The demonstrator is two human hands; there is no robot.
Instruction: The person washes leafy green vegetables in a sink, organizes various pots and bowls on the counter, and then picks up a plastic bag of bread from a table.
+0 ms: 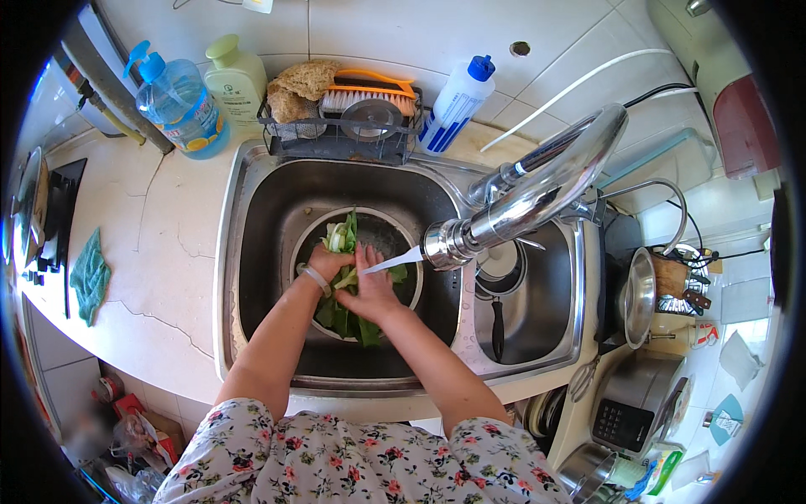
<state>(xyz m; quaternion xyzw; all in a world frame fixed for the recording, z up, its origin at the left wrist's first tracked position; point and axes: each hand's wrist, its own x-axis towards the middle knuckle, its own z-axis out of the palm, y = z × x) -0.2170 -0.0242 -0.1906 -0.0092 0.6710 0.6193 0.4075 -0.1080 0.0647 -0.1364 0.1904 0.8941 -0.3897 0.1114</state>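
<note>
My left hand (331,263) is closed around the stems of a bunch of leafy greens (343,234). Against the same bunch lies my right hand (376,291), its fingers nearly straight and its thumb across the stems. Whether it grips them is hard to see. A stream of water (397,259) from the chrome faucet (450,244) falls onto the right hand. Below both hands sits a round, pale-rimmed basin (412,242) in the larger steel sink bowl (271,208). Dark green leaves (352,322) hang over the basin's near rim.
A black-handled pan (497,331) stands in the smaller sink bowl. Behind the sink are a wire rack (340,142) with a scrub brush (368,94), a pump bottle (182,107) and a blue-capped bottle (456,104). A green cloth (91,277) lies on the left counter.
</note>
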